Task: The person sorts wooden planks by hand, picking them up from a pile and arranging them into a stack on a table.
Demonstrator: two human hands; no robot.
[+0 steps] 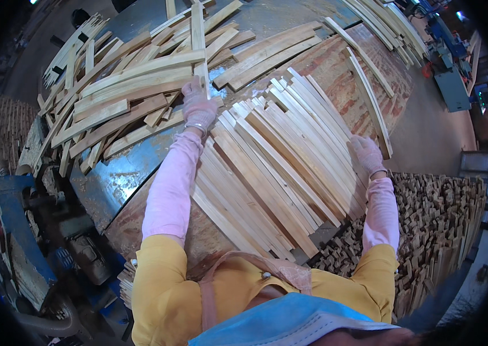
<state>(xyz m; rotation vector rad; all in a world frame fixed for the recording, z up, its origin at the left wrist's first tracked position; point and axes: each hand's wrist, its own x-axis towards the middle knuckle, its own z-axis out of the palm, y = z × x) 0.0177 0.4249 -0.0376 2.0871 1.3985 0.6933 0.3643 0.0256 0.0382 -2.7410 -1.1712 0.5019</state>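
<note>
Both gloved hands work a fanned row of pale wooden slats (278,167) lying side by side on the reddish worktable (336,69). Nearer, the right hand (366,154) lies flat and open against the row's right edge, forearm straight up from the elbow. Farther, the left hand (199,105) reaches out on a long, extended arm, fingers curled over a slat end at the row's top-left corner, beside the loose heap of slats (134,81) on the blue metal table (111,179). The step looks like squaring the row; next calls for pressing both sides inward evenly.
</note>
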